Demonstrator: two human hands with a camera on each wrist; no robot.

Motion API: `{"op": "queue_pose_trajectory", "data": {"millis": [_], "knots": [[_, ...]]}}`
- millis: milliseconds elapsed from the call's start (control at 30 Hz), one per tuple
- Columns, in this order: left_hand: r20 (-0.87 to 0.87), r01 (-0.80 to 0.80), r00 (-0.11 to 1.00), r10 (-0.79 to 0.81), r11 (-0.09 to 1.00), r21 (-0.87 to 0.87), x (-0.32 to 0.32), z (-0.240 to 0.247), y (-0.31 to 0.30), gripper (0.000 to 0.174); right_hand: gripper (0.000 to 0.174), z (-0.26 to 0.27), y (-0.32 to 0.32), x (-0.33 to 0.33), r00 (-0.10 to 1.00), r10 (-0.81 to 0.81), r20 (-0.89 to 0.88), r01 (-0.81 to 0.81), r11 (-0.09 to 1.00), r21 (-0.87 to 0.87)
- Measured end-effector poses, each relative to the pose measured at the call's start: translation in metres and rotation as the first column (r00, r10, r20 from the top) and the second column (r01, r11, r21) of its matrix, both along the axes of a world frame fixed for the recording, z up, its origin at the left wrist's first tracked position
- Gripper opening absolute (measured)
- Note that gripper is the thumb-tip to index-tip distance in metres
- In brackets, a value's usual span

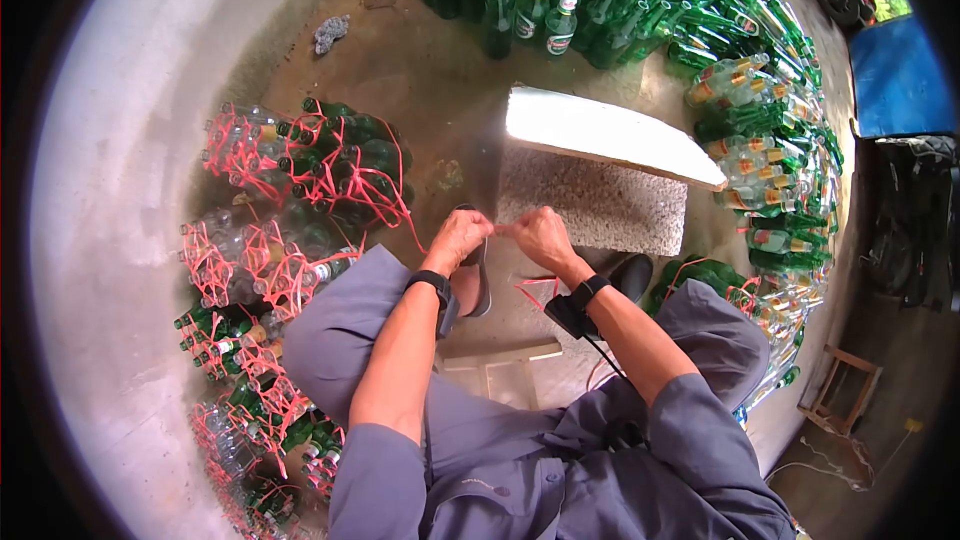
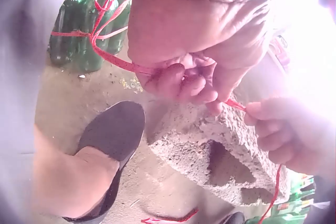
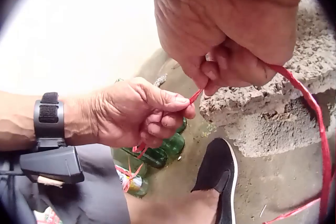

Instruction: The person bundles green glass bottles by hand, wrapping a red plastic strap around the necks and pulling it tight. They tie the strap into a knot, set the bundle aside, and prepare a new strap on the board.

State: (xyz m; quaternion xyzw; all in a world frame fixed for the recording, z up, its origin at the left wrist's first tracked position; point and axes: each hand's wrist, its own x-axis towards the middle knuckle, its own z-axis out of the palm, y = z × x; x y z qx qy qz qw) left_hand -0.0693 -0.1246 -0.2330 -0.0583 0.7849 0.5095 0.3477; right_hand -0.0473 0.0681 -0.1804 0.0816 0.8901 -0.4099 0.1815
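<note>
My left hand (image 1: 462, 237) and right hand (image 1: 542, 240) are close together above the floor, between the feet. Both pinch a red plastic twine (image 3: 316, 113), with a short stretch of it running between the fingertips. From the left hand the twine leads back to a tied bundle of green bottles (image 1: 350, 155). Its other end trails down from the right hand, as the right wrist view shows. The fingers of both hands are curled in. Beside the right hand stands a rough concrete block (image 1: 600, 202), with a pale board (image 1: 600, 130) tilted over it.
Several bundles of bottles tied with red twine (image 1: 265, 250) line the left side by the wall. Upright green bottles (image 1: 500, 15) crowd the back, and lying bottles (image 1: 750, 175) are stacked along the right. A wooden frame (image 1: 510, 375) lies on the floor near the knees.
</note>
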Motion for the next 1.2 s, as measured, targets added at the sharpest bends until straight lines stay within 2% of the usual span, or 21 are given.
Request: {"op": "queue_pose_trajectory", "data": {"millis": [200,267,333,467,533,667,733,767,833,867,933,1033,1200], "knots": [[0.078,-0.156,0.986,0.147,0.981,0.116,-0.021,0.004,0.005,0.024,0.024,0.003,-0.007,-0.032,0.996,-0.081,0.031,0.079,0.995,0.060],[0.072,-0.137,0.989,0.130,0.985,0.101,-0.026,0.009,0.007,0.025,0.024,-0.002,-0.006,-0.041,0.994,-0.102,0.031,0.100,0.993,0.063],[0.039,-0.174,0.985,0.170,0.975,0.140,-0.029,0.015,0.010,0.018,0.024,-0.008,-0.004,-0.050,0.985,-0.157,0.076,0.154,0.987,0.048],[0.049,-0.169,0.985,0.163,0.976,0.139,-0.039,0.015,0.010,0.020,0.025,-0.012,0.006,-0.059,0.986,-0.143,0.088,0.145,0.989,-0.016],[-0.014,-0.155,0.987,0.158,0.979,0.132,-0.041,0.010,0.011,0.021,0.025,-0.014,0.008,-0.063,0.987,-0.131,0.094,0.133,0.991,-0.018],[-0.021,-0.112,0.993,0.116,0.985,0.128,-0.048,0.005,0.013,0.025,0.024,-0.008,0.016,-0.067,0.993,-0.097,0.069,0.099,0.995,-0.016],[-0.088,-0.039,0.995,0.046,0.995,0.087,-0.049,0.006,0.013,0.029,0.024,-0.010,0.029,-0.066,0.997,-0.061,0.048,0.063,0.997,-0.046],[-0.079,-0.041,0.996,0.048,0.995,0.089,-0.050,0.007,0.013,0.029,0.024,-0.032,0.040,-0.066,0.998,0.059,-0.004,-0.059,0.998,-0.027],[-0.100,0.054,0.994,-0.048,0.997,0.057,-0.052,0.012,0.013,0.032,0.025,-0.006,0.045,-0.063,0.998,0.039,0.047,-0.038,0.999,-0.013],[-0.095,0.052,0.994,-0.046,0.997,0.058,-0.053,0.013,0.013,0.032,0.026,0.007,0.046,-0.062,0.996,0.015,0.091,-0.015,1.000,0.000],[-0.117,0.063,0.992,-0.052,0.994,0.085,-0.052,0.013,0.016,0.032,0.027,0.012,0.049,-0.060,0.992,0.020,0.126,-0.021,1.000,0.007],[-0.104,0.068,0.993,-0.056,0.992,0.110,-0.052,0.009,0.016,0.030,0.029,0.020,0.057,-0.058,0.985,0.033,0.168,-0.020,0.997,-0.079],[-0.082,0.099,0.993,-0.087,0.981,0.165,-0.052,0.004,0.014,0.028,0.030,0.022,0.067,-0.056,0.976,0.037,0.217,-0.022,0.997,-0.071]]}}
